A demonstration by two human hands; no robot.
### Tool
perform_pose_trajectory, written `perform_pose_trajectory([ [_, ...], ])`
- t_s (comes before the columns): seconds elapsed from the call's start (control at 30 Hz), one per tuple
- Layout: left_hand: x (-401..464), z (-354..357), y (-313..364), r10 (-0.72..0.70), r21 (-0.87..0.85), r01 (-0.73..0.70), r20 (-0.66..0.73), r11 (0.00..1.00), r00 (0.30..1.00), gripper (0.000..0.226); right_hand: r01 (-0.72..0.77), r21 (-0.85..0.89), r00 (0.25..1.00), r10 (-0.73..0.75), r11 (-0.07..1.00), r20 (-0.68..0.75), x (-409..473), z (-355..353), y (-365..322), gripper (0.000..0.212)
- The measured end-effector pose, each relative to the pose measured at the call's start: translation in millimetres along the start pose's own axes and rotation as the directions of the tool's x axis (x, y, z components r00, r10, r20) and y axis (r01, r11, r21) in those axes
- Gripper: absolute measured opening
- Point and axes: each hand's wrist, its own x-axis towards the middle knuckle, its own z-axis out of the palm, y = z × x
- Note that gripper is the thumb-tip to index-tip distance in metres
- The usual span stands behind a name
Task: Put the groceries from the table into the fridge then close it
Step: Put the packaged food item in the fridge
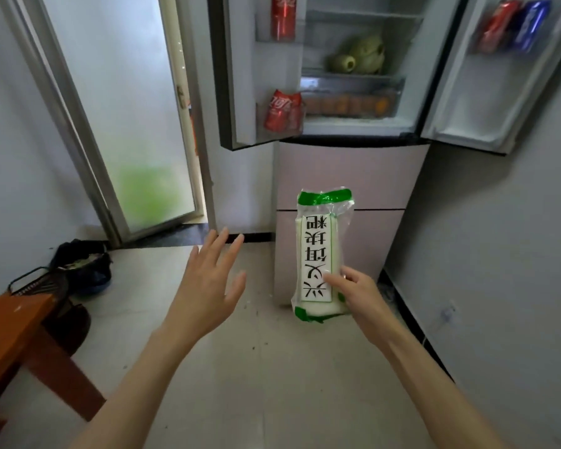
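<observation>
My right hand (358,294) grips the lower end of a long white packet with green ends and a printed label (318,254), holding it upright in front of the fridge's lower doors. My left hand (209,283) is raised beside it with fingers spread, holding nothing. The fridge (347,176) stands ahead with both upper doors swung open. Inside sit green vegetables (360,55) on a shelf and orange items in a clear drawer (350,98). Red cans (280,110) stand in the left door's racks; a red and a blue can (515,24) lie in the right door's rack.
A brown wooden table (10,332) juts in at the lower left. Beyond it on the floor are a black bag (81,264) and a dark basket. A frosted glass door (120,108) stands open on the left. A grey wall (499,254) runs along the right.
</observation>
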Motion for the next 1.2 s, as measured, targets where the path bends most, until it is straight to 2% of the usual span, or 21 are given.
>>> perform_pose_trajectory([
  [0.23, 126, 77, 12, 0.042, -0.021, -0.041, 0.027, 0.999, 0.999, 0.071, 0.008, 0.045, 0.990, -0.002, 0.999, -0.144, 114, -54, -3, 0.017],
  [0.37, 216, 102, 15, 0.058, -0.056, -0.056, 0.033, 0.997, 0.998, 0.067, 0.025, 0.022, 0.984, -0.021, 0.999, -0.174, 196, -78, -36, 0.019],
  [0.5, 298, 121, 28, 0.109, -0.105, -0.104, 0.039, 0.989, 0.993, 0.082, 0.088, 0.022, 0.977, -0.082, 0.996, -0.196, 263, -105, -71, 0.019],
  [0.63, 350, 148, 46, 0.174, -0.163, -0.159, 0.082, 0.974, 0.981, 0.083, 0.117, 0.070, 0.971, -0.099, 0.991, -0.219, 318, -123, -91, 0.018],
  [0.83, 421, 186, 56, 0.203, -0.197, -0.178, 0.115, 0.964, 0.972, 0.082, 0.127, 0.074, 0.979, -0.113, 0.989, -0.171, 399, -137, -107, 0.011],
  [0.97, 472, 204, 68, 0.200, -0.210, -0.174, 0.110, 0.962, 0.973, 0.082, 0.137, 0.133, 0.985, -0.120, 0.982, -0.127, 457, -151, -124, 0.021],
  [1.07, 517, 218, 78, 0.174, -0.217, -0.154, 0.075, 0.964, 0.982, 0.089, 0.150, 0.213, 0.987, -0.136, 0.965, -0.081, 508, -166, -146, 0.023],
  [1.2, 589, 231, 93, 0.090, -0.263, -0.097, -0.041, 0.960, 0.995, 0.095, 0.197, 0.211, 0.980, -0.196, 0.957, -0.025, 577, -185, -186, 0.022],
])
